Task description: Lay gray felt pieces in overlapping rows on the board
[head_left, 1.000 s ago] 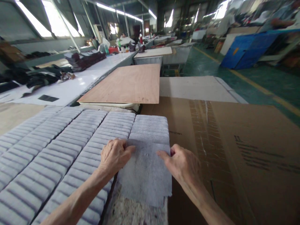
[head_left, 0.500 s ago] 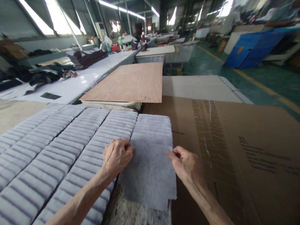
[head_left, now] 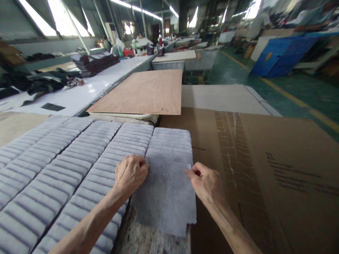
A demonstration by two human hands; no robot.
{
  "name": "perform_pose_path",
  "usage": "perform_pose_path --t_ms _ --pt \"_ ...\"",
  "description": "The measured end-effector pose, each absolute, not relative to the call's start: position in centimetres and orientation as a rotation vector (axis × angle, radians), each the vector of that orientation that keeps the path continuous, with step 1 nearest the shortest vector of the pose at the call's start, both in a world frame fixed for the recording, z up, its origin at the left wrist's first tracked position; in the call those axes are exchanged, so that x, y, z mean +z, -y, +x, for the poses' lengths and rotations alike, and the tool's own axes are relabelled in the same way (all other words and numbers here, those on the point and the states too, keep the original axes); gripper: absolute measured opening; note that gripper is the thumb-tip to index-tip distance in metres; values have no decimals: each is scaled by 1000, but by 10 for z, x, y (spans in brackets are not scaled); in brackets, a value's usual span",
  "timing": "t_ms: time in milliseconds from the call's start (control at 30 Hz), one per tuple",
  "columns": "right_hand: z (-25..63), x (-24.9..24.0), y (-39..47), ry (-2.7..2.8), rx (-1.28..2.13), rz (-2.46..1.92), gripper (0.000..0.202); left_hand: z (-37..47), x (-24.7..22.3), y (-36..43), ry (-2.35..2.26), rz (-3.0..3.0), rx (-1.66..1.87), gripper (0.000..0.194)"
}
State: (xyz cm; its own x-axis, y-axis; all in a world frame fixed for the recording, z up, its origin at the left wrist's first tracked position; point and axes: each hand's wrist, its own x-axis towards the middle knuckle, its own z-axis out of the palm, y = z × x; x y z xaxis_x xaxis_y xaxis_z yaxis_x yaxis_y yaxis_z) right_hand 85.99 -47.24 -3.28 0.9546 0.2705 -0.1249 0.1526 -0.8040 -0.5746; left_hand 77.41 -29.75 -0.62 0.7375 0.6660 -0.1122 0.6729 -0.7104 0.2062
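Observation:
A thin grey fabric sheet lies in front of me, its far edge resting on a row of overlapping grey padded pieces. My left hand pinches the sheet's far left corner, fingers curled. At the far right corner, my right hand grips the edge between thumb and fingers. A small notch shows at the sheet's near right corner. Under its near end is a speckled, worn board. More rows of grey padded pieces run side by side to the left, partly covered by my left forearm.
Flat brown cardboard with tape spreads out on the right. Beyond the rows lies a plywood board. A long white table with dark stacked pieces is at the left; a blue box stands far right, near a person.
Both hands keep hold of the sheet at its far corners. The whole view has shifted slightly, with everything appearing a little further left; the sheet lies almost the same.

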Motion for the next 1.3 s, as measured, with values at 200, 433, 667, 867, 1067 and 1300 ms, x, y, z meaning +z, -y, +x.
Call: perform_pose_path --t_ms 200,433,667,867,1067,1300 --pt "858 -34 474 226 269 -2537 18 770 -10 309 -1102 2802 77 19" --pt "869 -38 479 751 -151 -2419 38 773 -11 297 -537 3047 273 42" --pt "891 -30 476 769 199 -2444 28 797 2 273 -366 2963 -103 37" --pt "880 -28 475 566 279 -2495 13 797 3 267 -627 2865 -206 8" --pt "871 -32 476 342 358 -2445 21 787 2 269 -775 2748 -179 24" --pt "873 -27 472 262 349 -2433 18 789 -1 270 -825 2719 -162 19"
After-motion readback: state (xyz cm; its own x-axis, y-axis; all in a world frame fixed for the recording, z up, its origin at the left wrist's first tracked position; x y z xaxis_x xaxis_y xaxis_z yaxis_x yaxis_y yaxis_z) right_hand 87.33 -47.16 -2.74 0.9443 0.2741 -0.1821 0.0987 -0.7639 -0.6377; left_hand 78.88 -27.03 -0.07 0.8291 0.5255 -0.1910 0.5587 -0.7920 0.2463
